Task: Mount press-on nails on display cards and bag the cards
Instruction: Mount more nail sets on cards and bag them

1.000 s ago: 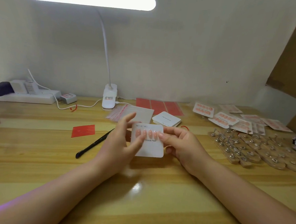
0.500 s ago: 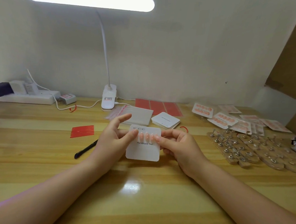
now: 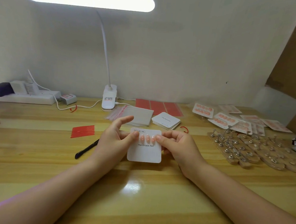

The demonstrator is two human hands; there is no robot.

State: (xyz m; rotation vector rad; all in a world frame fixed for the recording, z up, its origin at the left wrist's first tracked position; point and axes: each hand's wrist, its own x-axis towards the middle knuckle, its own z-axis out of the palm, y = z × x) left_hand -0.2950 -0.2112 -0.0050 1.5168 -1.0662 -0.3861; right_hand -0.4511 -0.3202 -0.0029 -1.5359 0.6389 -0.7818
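Note:
A white display card printed "Handmade Nail" is held just above the wooden table at its middle. A row of pink press-on nails runs across the card's upper part. My left hand pinches the card's left edge, its thumb pressing on the row's left end and its index finger raised. My right hand grips the right edge, thumb on the row's right end. A stack of blank cards and a pile of clear bags lie just behind.
Finished bagged cards lie at the back right, with wooden nail stands in front of them. Red adhesive strips and a black tool lie to the left. A lamp base, red sheets and a power strip line the wall.
Both hands have tilted the card a little and brought it nearer to me. My left thumb has slid onto the row of nails.

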